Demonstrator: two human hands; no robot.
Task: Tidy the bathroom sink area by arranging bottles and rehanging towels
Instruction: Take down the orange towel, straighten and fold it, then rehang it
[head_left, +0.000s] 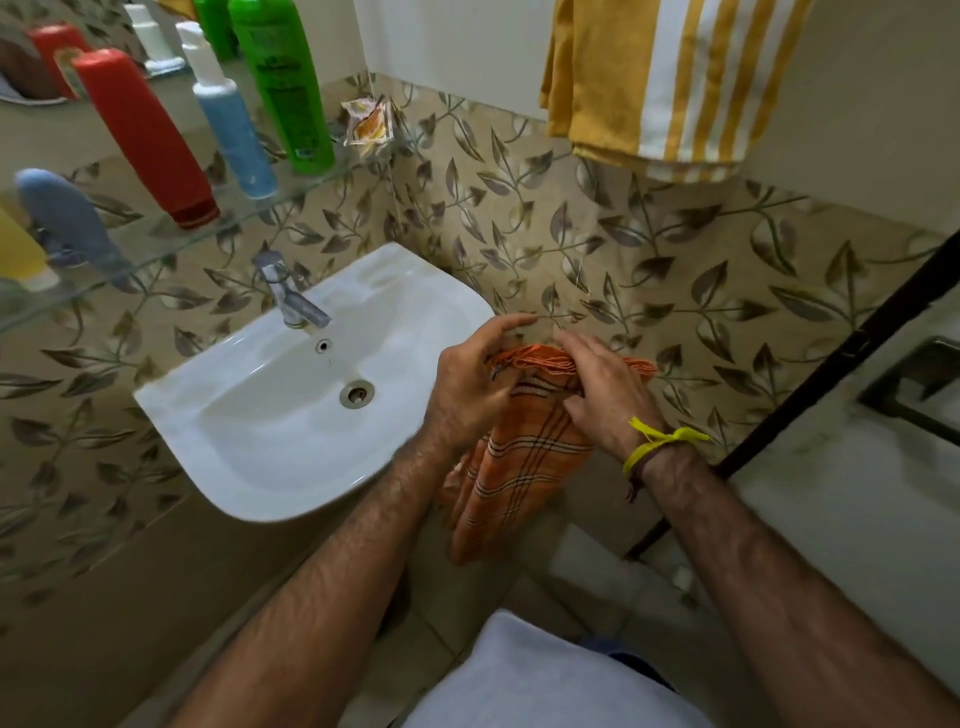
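Observation:
An orange checked towel (511, 467) hangs to the right of the white sink (291, 415), its top edge bunched between my hands. My left hand (475, 384) touches its left side with fingers spread. My right hand (605, 395), with a yellow thread at the wrist, presses down on the folded top edge. On the glass shelf (171, 244) above the sink stand a red bottle (145, 137), a blue bottle with a white cap (228, 114) and a green bottle (283, 83). A yellow towel with white stripes (670, 78) hangs on the wall at upper right.
A grey-blue bottle (67, 223) and a yellow bottle (18, 249) lie at the shelf's left end. A small sachet (369, 122) sits at the shelf's right end. A chrome tap (291, 296) rises from the sink. A dark rod (831, 358) slants at the right.

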